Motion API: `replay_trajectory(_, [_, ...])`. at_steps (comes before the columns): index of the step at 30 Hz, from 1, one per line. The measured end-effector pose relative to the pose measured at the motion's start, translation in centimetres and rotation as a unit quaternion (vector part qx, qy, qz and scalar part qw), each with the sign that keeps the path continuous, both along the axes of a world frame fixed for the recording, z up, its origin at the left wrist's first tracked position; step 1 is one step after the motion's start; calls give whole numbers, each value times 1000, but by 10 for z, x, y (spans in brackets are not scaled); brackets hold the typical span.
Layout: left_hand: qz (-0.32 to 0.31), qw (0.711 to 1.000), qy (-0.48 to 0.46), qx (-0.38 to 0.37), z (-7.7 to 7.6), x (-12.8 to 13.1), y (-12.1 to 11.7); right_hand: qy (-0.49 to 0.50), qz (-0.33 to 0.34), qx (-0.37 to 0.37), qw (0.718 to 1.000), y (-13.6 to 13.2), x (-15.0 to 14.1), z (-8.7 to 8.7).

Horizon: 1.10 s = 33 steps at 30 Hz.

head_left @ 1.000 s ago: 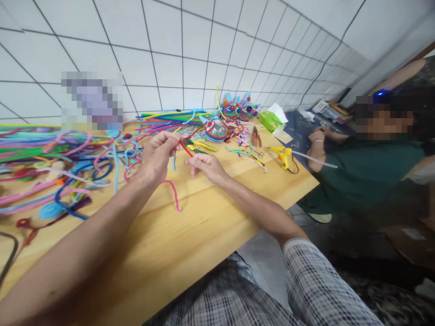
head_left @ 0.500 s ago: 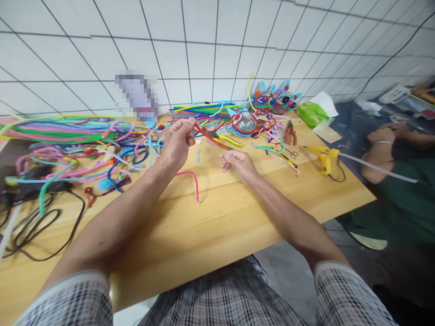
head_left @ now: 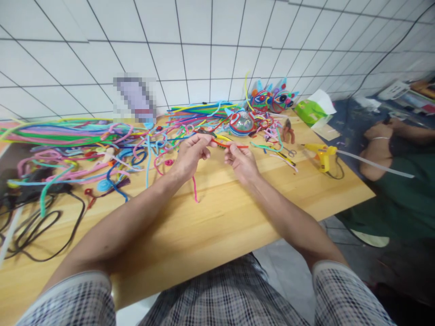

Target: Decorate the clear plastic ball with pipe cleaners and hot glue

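Note:
Between my two hands runs a short red pipe cleaner (head_left: 220,145), held level above the table. My left hand (head_left: 193,154) pinches one end of it with thumb and forefinger. Further along, my right hand (head_left: 240,162) pinches it too, and a red tip sticks out to the right past the fingers. Just behind the hands lie yellow-handled pliers (head_left: 222,137), partly covered. A clear ball with red and blue pipe cleaner trim (head_left: 242,122) sits behind my right hand. Under my left wrist a pink pipe cleaner (head_left: 195,190) lies bent on the wood.
Heaps of coloured pipe cleaners (head_left: 61,131) cover the table's left and back. Two finished-looking animal heads (head_left: 272,97) stand by the wall. A yellow glue gun (head_left: 324,156), scissors (head_left: 290,153) and orange-handled pliers (head_left: 288,133) lie right. Another person's arm (head_left: 377,145) is at far right.
My left hand has come down and right, closer to my right hand. The red pipe cleaner has gone from slanted to nearly level, and my right hand now pinches it.

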<state>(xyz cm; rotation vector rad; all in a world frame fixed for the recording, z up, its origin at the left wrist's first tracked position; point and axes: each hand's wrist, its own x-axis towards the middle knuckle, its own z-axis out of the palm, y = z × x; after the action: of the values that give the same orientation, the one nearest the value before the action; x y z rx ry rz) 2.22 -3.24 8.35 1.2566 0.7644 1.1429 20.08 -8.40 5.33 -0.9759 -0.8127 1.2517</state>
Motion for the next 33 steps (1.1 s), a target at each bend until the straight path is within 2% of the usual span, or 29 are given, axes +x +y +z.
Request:
replay_trajectory(3, [-19, 999, 46, 19, -3, 1, -2, 35, -29, 2, 999, 3, 4, 5])
replay_trajectory(6, [-47, 989, 132, 53, -6, -1, -2, 45, -55, 6, 997, 6, 9, 7])
replay_trajectory(10, [-106, 955, 248, 121, -12, -3, -3, 43, -71, 4, 997, 9, 13, 7])
replay_trajectory(14, [-140, 916, 300, 226, -16, -4, -11, 34, -67, -7, 997, 11, 15, 6])
replay_trajectory(18, [-141, 893, 313, 291, -17, -2, -16, 26, -55, -11, 998, 11, 16, 7])
replay_trajectory(25, [-116, 882, 341, 303, -23, -3, -13, 35, -49, 19, 998, 10, 13, 7])
replay_trajectory(33, [-110, 862, 287, 403, -19, 0, -27, 35, -93, -27, 995, 11, 10, 9])
